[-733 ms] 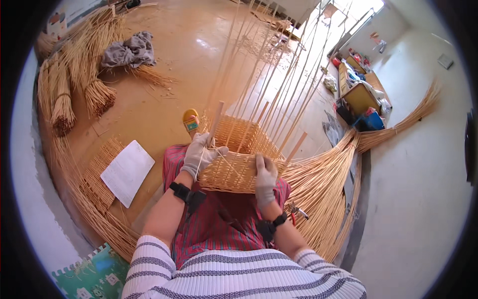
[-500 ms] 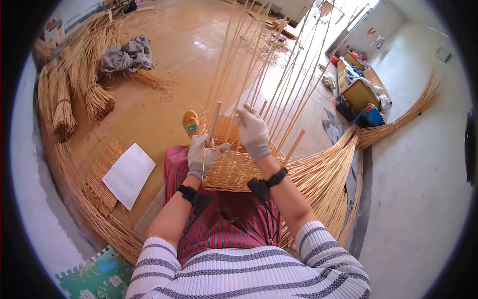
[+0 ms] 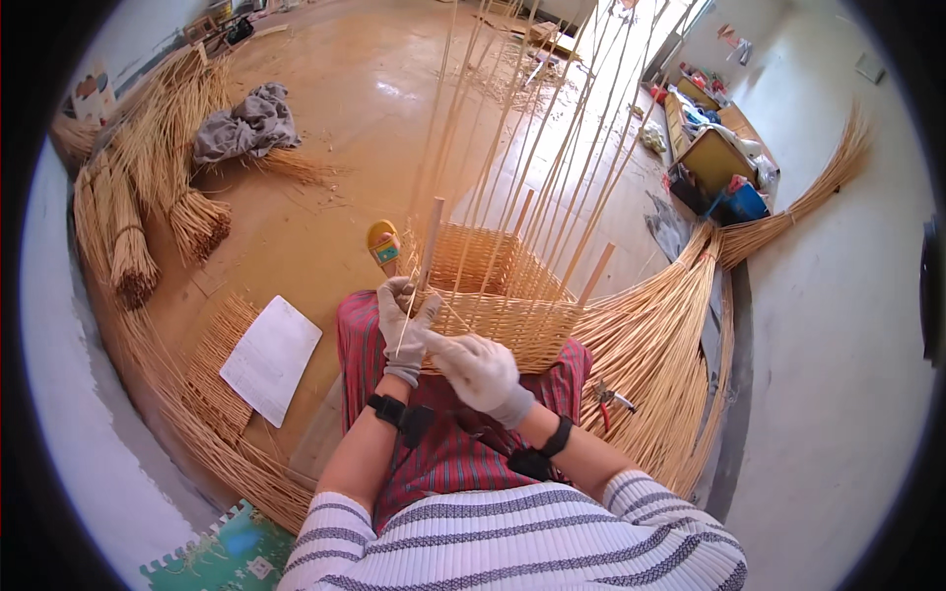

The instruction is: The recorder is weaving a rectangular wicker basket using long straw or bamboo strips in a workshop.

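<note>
A woven wicker basket (image 3: 507,320) rests on my lap, its long thin upright stakes (image 3: 532,148) rising from the walls. Flat wooden sticks (image 3: 596,271) stand at its corners. My left hand (image 3: 399,325), in a pale work glove, grips the basket's near left corner beside one such stick (image 3: 431,236). A thin pale strand hangs by its palm. My right hand (image 3: 478,369), gloved too and slightly blurred, is in front of the near wall. Its fingers are closed and reach to the left hand; whatever they hold is hidden.
Loose wicker rods (image 3: 650,364) fan out at my right, with red-handled pliers (image 3: 613,399) on them. Left lie a woven mat (image 3: 222,369), a white sheet (image 3: 271,360), and rod bundles (image 3: 128,231) under a grey cloth (image 3: 246,123). A cabinet (image 3: 714,177) stands by the right wall.
My right hand has come down from among the upright stakes to the near side, close to my left hand. My left hand stays at the basket's corner.
</note>
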A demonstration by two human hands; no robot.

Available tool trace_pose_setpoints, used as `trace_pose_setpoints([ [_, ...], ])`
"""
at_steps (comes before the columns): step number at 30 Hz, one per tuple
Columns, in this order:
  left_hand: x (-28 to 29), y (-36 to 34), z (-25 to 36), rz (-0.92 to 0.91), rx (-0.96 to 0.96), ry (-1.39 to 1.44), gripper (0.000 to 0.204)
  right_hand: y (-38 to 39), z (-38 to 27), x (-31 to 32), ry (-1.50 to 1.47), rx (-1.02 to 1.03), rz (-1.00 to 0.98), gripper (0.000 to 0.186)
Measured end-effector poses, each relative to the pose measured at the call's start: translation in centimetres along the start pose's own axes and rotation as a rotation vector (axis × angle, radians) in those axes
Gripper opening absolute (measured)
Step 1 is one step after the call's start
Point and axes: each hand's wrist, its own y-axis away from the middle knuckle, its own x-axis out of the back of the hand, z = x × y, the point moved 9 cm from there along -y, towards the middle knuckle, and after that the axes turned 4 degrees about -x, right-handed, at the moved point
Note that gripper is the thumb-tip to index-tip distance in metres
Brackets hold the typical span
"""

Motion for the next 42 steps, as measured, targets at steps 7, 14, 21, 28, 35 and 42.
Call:
trace_pose_setpoints([
  [7,-0.2,-1.0,0.1,-0.141,0.005,0.124,0.045,-1.5,-3.1,-3.2,-0.095,0.266,-0.176,0.035],
  [14,-1.3,-4.6,0.8,-0.785,0.007,-0.082,0.052,4.2,10.2,4.9,-0.405,-0.429,0.370,0.012],
  [21,-2.4,-4.3,0.0,-0.729,0.241,0.142,0.038,3.6,14.7,5.0,-0.368,-0.678,0.288,0.020],
  [28,-1.6,-4.0,-1.8,-0.568,0.220,0.073,0.024,-7.1,10.6,5.6,0.093,-0.388,0.400,0.014],
  [35,-2.2,-3.4,-3.9,-0.423,0.134,0.057,0.015,-12.9,8.6,3.6,0.044,-0.114,0.388,0.025],
  [42,-1.8,-3.0,-2.9,-0.433,0.208,0.100,0.017,-2.9,8.2,0.3,-0.214,-0.143,0.078,0.050],
])
